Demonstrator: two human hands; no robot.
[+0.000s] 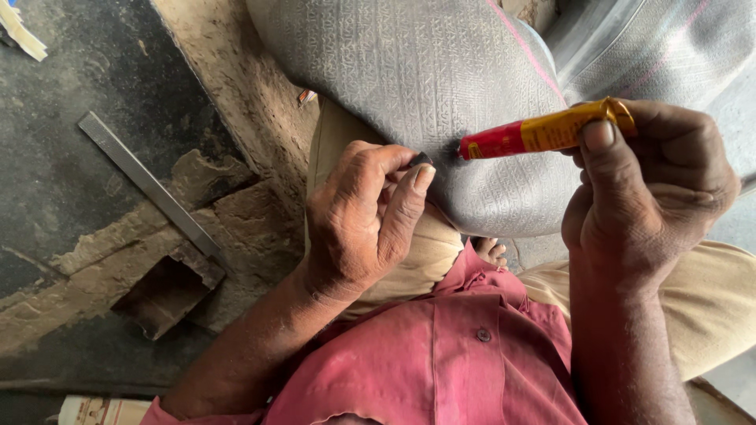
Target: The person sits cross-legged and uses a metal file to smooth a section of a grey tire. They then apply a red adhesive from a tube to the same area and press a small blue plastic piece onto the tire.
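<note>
Partly hidden cap (420, 160), left hand (358, 220), tube (543, 131)

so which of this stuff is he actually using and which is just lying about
In use:
- red and yellow tube, pinched in the right hand
- small black cap, at the left hand fingertips
- grey rubber inner tube across the lap

Lying about:
- flat metal bar
- small metal tray
- paper scrap

- Below you lies a rough, dusty floor (71, 189), dark and worn, with broken patches of pale concrete.
- A flat metal bar (150, 185) rests on it at a slant.
- A square hole (165, 295) is sunk into the floor beside the bar's near end.
- Soft daylight, no hard shadows.
</note>
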